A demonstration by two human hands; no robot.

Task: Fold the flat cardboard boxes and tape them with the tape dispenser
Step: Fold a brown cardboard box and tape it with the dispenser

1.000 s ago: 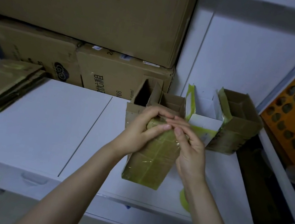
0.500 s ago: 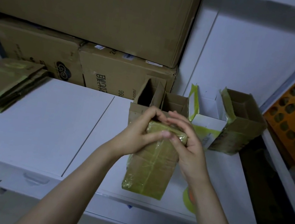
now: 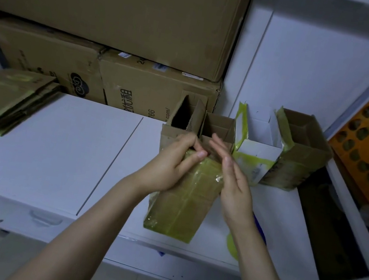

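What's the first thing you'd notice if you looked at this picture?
Two hands meet in the middle. The left hand grips the top of a taped box, shiny with yellow-green tape, at the front of the white shelf. The right hand is flat and open beside it. Behind them stand open boxes, and a stack of flat boxes lies far left.

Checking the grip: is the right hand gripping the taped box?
No, the right hand is open, fingers straight, beside the taped box; the left hand grips it.
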